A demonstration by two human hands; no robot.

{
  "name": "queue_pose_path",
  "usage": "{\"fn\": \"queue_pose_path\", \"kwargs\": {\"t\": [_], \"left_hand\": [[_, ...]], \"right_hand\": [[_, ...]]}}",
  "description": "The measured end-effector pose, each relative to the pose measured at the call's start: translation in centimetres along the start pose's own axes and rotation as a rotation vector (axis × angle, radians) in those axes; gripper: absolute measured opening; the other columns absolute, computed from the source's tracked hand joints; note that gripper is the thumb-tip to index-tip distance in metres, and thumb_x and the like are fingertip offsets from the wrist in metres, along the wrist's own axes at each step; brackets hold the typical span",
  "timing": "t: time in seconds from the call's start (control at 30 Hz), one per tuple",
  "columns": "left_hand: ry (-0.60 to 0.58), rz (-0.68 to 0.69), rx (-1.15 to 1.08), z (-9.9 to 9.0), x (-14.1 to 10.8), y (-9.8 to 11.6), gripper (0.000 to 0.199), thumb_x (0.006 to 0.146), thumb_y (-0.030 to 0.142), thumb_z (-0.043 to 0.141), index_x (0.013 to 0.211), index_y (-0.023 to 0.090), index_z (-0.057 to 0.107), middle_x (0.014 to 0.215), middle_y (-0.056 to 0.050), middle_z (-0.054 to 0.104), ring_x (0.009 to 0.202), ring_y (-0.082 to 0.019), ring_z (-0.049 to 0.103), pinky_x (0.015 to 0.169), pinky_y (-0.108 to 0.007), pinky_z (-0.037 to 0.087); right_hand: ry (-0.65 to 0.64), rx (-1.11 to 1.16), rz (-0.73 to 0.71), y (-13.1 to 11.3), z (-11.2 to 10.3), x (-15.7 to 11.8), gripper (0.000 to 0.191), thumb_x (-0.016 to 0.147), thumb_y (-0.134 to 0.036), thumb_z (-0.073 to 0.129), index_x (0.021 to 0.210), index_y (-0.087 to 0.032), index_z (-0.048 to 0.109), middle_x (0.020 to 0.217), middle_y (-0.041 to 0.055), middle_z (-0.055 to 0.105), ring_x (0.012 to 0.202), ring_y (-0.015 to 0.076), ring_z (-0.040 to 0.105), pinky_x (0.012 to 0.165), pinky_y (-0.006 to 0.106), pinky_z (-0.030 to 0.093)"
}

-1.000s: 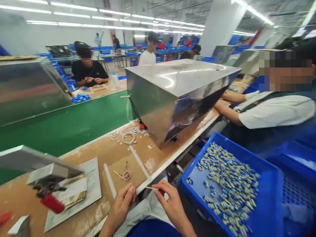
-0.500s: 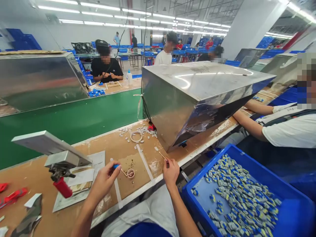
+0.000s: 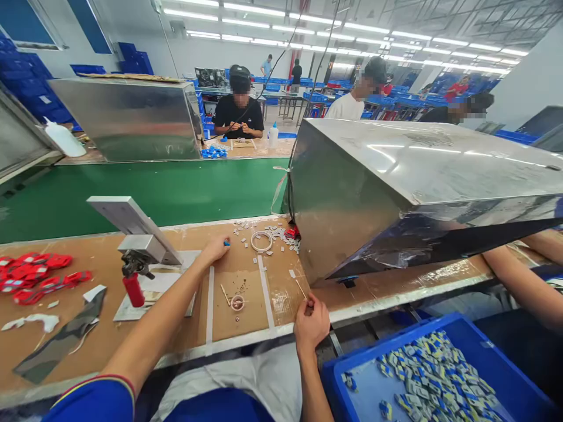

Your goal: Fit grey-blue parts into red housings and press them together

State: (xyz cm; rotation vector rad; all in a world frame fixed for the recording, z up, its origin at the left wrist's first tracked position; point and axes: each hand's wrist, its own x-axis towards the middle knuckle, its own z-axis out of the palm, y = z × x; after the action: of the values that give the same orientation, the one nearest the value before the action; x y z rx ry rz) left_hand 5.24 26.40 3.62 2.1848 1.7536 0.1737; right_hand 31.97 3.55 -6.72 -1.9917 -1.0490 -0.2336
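My left hand (image 3: pixel 214 251) reaches out over the far part of the bench, its fingers closed on a small blue piece (image 3: pixel 227 241). In my right hand (image 3: pixel 311 321), near the front edge, a thin wooden stick (image 3: pixel 301 288) is pinched and points up and away. Between the hands, a little round cup (image 3: pixel 237 302) with dark pink contents stands on the cardboard, and another short stick (image 3: pixel 225 295) lies beside it. Dark crumbs are scattered around the cup. Beyond them, a roll of tape (image 3: pixel 261 241) lies flat next to several small grey pieces (image 3: pixel 281 234).
A clamp fixture with a red handle (image 3: pixel 133 290) stands left of the cup. Red parts (image 3: pixel 33 275) are heaped further left. A large metal hood (image 3: pixel 347 193) blocks the right side. A blue bin (image 3: pixel 341 366) of small parts sits front right. People work nearby.
My left hand has moved forward, away from the cup, with the blue piece. My right hand keeps its hold on the stick near the edge. The view has swung left.
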Motion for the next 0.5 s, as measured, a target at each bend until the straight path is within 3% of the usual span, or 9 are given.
{"fn": "queue_pose_path", "kwargs": {"t": [0.13,0.2,0.3,0.4,0.5], "left_hand": [[-0.009,0.167,0.013,0.8,0.2,3.8,0.040,0.091,0.027,0.065,0.131,0.021,0.065,0.132,-0.014,0.063,0.115,-0.028,0.066,0.100,-0.038,0.052],[-0.059,0.243,0.007,2.0,0.9,6.4,0.036,0.088,0.034,0.073,0.121,0.022,0.070,0.127,-0.011,0.065,0.111,-0.026,0.067,0.097,-0.035,0.053],[-0.119,0.275,0.006,3.7,1.7,9.2,0.033,0.096,0.041,0.065,0.120,0.019,0.067,0.120,-0.010,0.068,0.101,-0.022,0.068,0.091,-0.040,0.056],[-0.150,0.296,0.014,4.1,1.5,9.8,0.025,0.099,0.036,0.062,0.114,0.016,0.068,0.111,-0.008,0.070,0.096,-0.020,0.068,0.088,-0.040,0.057],[-0.118,0.281,0.012,2.8,1.1,8.2,0.012,0.095,0.020,0.061,0.098,0.018,0.073,0.108,-0.010,0.073,0.099,-0.023,0.069,0.091,-0.037,0.053]], "right_hand": [[0.003,0.007,-0.013,0.2,-0.1,0.1,0.028,0.096,-0.029,0.048,0.100,-0.016,0.072,0.084,0.0097,0.070,0.080,0.0250,0.061,0.075,0.035,0.042],[0.009,0.003,-0.017,0.3,-0.1,0.1,0.027,0.094,-0.027,0.048,0.099,-0.016,0.072,0.084,0.0101,0.069,0.080,0.0254,0.061,0.075,0.035,0.041],[0.009,-0.009,-0.028,0.5,-0.1,0.0,0.027,0.094,-0.026,0.048,0.099,-0.016,0.072,0.085,0.0107,0.069,0.081,0.0260,0.061,0.075,0.035,0.042],[-0.002,-0.017,-0.042,0.6,-0.2,-0.1,0.027,0.094,-0.026,0.047,0.098,-0.016,0.073,0.085,0.0105,0.069,0.081,0.0259,0.061,0.075,0.035,0.042],[-0.008,-0.016,-0.048,0.8,-0.2,-0.1,0.028,0.094,-0.026,0.048,0.099,-0.016,0.073,0.085,0.0104,0.069,0.082,0.0258,0.060,0.075,0.035,0.042]]}}
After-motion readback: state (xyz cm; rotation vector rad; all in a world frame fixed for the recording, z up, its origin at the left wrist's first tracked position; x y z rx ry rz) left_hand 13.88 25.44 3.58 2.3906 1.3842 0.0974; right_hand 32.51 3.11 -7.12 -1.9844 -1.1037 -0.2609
